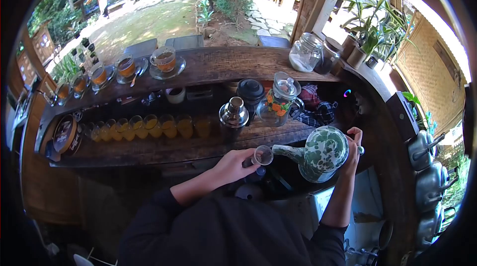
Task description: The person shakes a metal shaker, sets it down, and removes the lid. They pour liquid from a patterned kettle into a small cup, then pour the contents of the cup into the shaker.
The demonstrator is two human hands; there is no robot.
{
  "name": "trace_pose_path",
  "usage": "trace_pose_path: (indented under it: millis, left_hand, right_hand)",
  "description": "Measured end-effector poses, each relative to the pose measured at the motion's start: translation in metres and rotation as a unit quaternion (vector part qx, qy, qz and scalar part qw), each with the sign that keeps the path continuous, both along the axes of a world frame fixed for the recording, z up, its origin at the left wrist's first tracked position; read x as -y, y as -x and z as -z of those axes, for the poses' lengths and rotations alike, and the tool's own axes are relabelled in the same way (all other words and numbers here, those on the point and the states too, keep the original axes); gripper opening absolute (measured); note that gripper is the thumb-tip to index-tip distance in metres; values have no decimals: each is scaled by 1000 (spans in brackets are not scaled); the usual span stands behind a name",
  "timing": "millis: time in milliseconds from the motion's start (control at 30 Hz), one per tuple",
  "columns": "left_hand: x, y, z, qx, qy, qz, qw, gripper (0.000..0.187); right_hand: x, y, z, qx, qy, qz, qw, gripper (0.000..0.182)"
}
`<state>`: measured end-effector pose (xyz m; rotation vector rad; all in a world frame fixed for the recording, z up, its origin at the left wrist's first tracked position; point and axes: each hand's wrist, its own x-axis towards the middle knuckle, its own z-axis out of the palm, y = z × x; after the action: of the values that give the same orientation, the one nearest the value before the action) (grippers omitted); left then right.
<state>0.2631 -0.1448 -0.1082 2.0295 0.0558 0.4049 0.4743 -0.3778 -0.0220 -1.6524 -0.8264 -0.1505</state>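
Observation:
My left hand (236, 165) is closed round a small clear glass (263, 155), low over the counter's front edge. My right hand (352, 147) grips the far side of a green and white speckled enamel teapot (325, 151). The teapot's spout (289, 153) points left, right beside the glass rim. Whether liquid flows between them I cannot tell. Behind them stand a steel cocktail shaker (233, 114) and a glass pitcher with orange flowers (279, 103). A row of several glasses with yellow-orange drink (169, 128) runs to the left.
Several cups of tea on saucers (166, 60) line the raised wooden shelf (223, 64). Lidded glass jars (305, 53) stand at its right end, near potted plants (370, 37). Dark cloths (323, 112) lie beside the pitcher. Metal kettles (431, 181) hang at the far right.

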Motion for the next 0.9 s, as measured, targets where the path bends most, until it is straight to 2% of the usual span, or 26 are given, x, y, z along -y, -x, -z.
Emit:
trace_pose_path:
  millis: [100, 167, 300, 433, 867, 900]
  left_hand:
    - [0, 5, 1, 22, -10, -12, 1000, 35]
    - [0, 10, -5, 26, -23, -21, 999, 34]
    - [0, 15, -2, 27, -30, -28, 999, 34]
    - [1, 21, -3, 25, -26, -20, 999, 41]
    - [2, 27, 4, 29, -27, -26, 999, 42]
    - [3, 27, 5, 29, -28, -26, 999, 42]
  right_hand:
    - [-4, 0, -6, -6, 42, -46, 998, 38]
    - [-11, 6, -12, -73, 9, -63, 995, 35]
    - [-20, 6, -16, -62, 51, -86, 993, 36]
    - [-27, 8, -24, -43, 80, -102, 991, 34]
    - [-39, 21, -40, -44, 102, -123, 986, 31]
    - [-39, 18, -39, -14, 111, -131, 985, 30]
